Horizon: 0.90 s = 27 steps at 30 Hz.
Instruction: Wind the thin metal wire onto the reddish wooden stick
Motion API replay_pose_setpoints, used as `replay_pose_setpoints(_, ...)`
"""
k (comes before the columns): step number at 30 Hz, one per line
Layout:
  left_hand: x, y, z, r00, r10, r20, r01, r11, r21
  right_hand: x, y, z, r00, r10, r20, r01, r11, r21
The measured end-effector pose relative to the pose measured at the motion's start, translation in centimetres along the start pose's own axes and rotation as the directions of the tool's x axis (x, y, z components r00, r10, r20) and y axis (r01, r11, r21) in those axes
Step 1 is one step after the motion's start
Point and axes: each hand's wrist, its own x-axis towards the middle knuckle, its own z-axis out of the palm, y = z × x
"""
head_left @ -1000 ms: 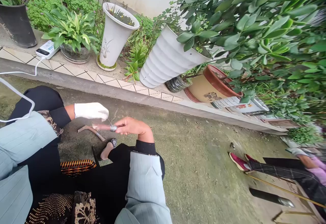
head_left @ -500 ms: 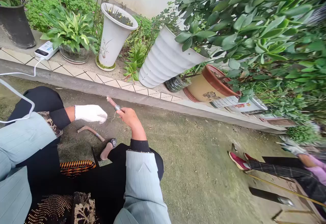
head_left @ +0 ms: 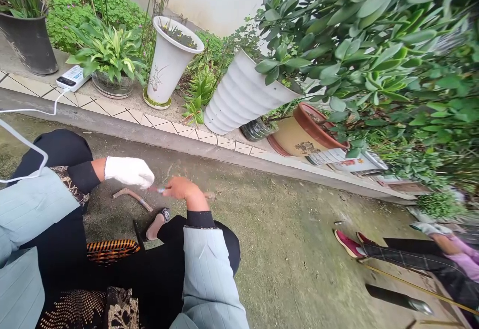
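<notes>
My right hand (head_left: 182,188), bare, is closed around a brown stick (head_left: 210,195), whose one end shows beyond the wrist. Its other, reddish end points toward my left hand (head_left: 129,171), which wears a white glove. The gloved fingers are closed at that end; their tips are partly hidden. Between the hands, a greyish wire binding (head_left: 160,190) shows on the stick, slightly blurred. A second, bent stick (head_left: 132,197) lies on the ground just below my left hand.
Potted plants line a tiled ledge, among them a white pot (head_left: 170,69) and a ribbed white planter (head_left: 243,97). A white device (head_left: 73,78) with a cable sits there too. At right, another person's red shoe (head_left: 346,243) and gloved hand (head_left: 430,228) show. A woven seat (head_left: 112,250) is below me.
The stick first tilted upward in my right hand, then swung down level between the hands. My left hand moved slightly left, then down to the stick's end. The bent stick stayed on the ground.
</notes>
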Motion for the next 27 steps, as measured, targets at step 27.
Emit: replay_pose_setpoints(27, 1.3, -1.7, 1.8, 0.987, 0.046, 0.154, -0.040, 0.998, -0.037, -4.1, 0.9, -1.4, 0.826, -0.433, -0.361, 0.559, 0.549, 0.621)
